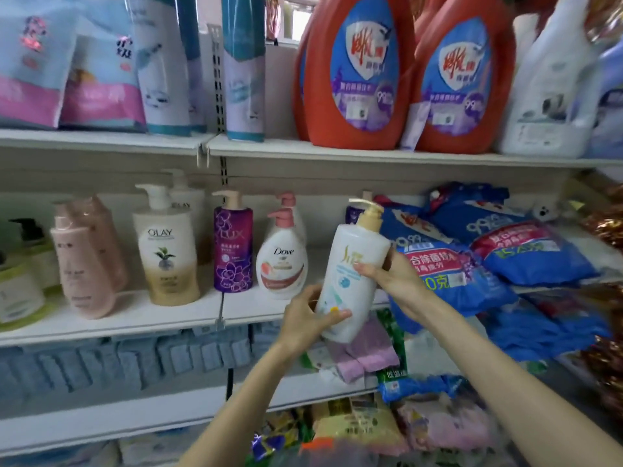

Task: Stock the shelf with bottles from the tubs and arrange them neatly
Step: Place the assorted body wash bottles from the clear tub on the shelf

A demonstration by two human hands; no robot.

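Note:
I hold a white pump bottle point(354, 264) with a cream pump, tilted to the right, in front of the middle shelf point(141, 318). My left hand point(308, 315) grips its lower part. My right hand point(392, 276) grips its upper right side. On that shelf stand, from left to right, pink bottles point(86, 261), an Olay bottle point(168, 254), a purple Lux bottle point(232, 247) and two Dove bottles point(282, 261). A shelf gap lies between the Dove bottles and the blue bags. No tub is in view.
Blue detergent bags point(499, 251) are piled on the right of the middle shelf. Orange detergent jugs point(404, 72) and refill pouches point(67, 72) fill the top shelf. Blue packs point(118, 362) and pink cloths point(367, 352) sit on the shelf below.

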